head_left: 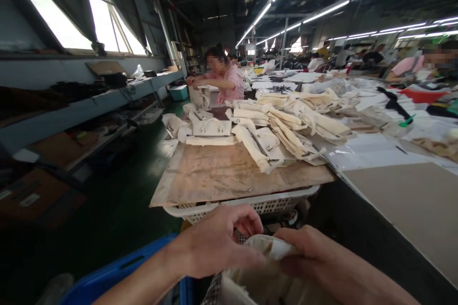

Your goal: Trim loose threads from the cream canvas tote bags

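Observation:
A cream fabric bag (275, 281) is in front of me at the bottom of the head view, with its mouth facing up and its raw inner side showing. My right hand (311, 252) pinches the bag's rim at the right, beside a small white patch on the edge. At the left of the rim is my left hand (225, 238), its fingers curved and the thumb held apart from them. Whether its thumb touches the cloth I cannot tell. A checked cloth shows below the left hand, and the lower part of the bag is out of view.
A brown board (214, 171) lies over a white plastic basket (250, 202), with several cream bag pieces (265, 138) piled on it. A blue crate (132, 267) stands at lower left. A worker in pink (231, 81) handles a bag behind the pile. Grey-beige board (408, 200) lies at right.

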The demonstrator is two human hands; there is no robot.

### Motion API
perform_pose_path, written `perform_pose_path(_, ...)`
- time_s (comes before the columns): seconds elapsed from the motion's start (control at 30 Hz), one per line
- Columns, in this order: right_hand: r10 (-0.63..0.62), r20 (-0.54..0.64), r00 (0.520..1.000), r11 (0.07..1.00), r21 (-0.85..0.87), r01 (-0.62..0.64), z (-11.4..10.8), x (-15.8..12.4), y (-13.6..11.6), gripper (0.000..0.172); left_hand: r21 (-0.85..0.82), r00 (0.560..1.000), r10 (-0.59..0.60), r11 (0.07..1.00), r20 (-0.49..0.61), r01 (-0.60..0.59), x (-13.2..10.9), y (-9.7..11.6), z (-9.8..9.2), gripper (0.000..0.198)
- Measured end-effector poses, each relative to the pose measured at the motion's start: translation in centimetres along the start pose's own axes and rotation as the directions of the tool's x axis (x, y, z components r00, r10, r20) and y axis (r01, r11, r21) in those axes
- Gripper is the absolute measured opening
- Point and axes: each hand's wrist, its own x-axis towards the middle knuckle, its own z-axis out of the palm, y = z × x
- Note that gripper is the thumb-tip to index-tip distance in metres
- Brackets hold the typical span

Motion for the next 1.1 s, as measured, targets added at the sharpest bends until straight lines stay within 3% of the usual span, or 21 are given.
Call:
perform_pose_path(0.1,0.047,0.010,0.999,0.999,0.021,-0.047,2.4,1.6,2.8,0.013,0.188,0.995,-0.004,0.982,-0.095,0.022,1.6,-3.1,1.2,0.013)
perform_pose_path(0.27,0.112,0.046,0.993,0.985,0.127,-0.117,3.9,2.1,6.0,0.015,0.084,0.988,-0.067,0.993,-0.141,0.080,3.0,-6.2,3.0,0.014)
perform_pose_path(0.4,-0.061,-0.079,0.995,0.997,-0.048,0.057,2.8,1.6,6.4,0.022,0.109,0.983,-0.069,0.990,-0.170,0.089,3.4,-6.0,3.0,0.012)
perform_pose_path(0.5,-0.239,-0.189,0.952,0.958,-0.209,0.199,2.8,1.5,6.6,0.014,0.121,0.981,-0.092,0.986,-0.173,0.114,3.6,-5.9,2.7,0.012)
perform_pose_path(0.63,-0.363,-0.248,0.898,0.890,-0.379,0.255,3.7,1.8,6.5,0.016,0.139,0.981,-0.102,0.982,-0.164,0.125,3.8,-6.2,2.7,0.012)
perform_pose_path(0.77,-0.541,-0.400,0.740,0.800,-0.516,0.306,5.1,2.0,6.3,0.016,0.131,0.977,-0.107,0.983,-0.185,0.132,3.7,-6.6,3.0,0.012)
perform_pose_path(0.83,-0.574,-0.441,0.690,0.776,-0.563,0.286,5.8,2.0,6.2,0.017,0.126,0.975,-0.107,0.983,-0.195,0.133,3.6,-6.7,3.0,0.011)
perform_pose_path(0.93,-0.575,-0.473,0.668,0.762,-0.607,0.226,6.6,1.9,5.9,0.021,0.126,0.976,-0.113,0.982,-0.187,0.138,3.4,-6.5,2.9,0.011)
perform_pose_path(1.1,-0.532,-0.499,0.684,0.777,-0.608,0.162,6.7,1.9,5.4,0.031,0.131,0.977,-0.122,0.981,-0.172,0.146,3.2,-5.8,2.9,0.011)
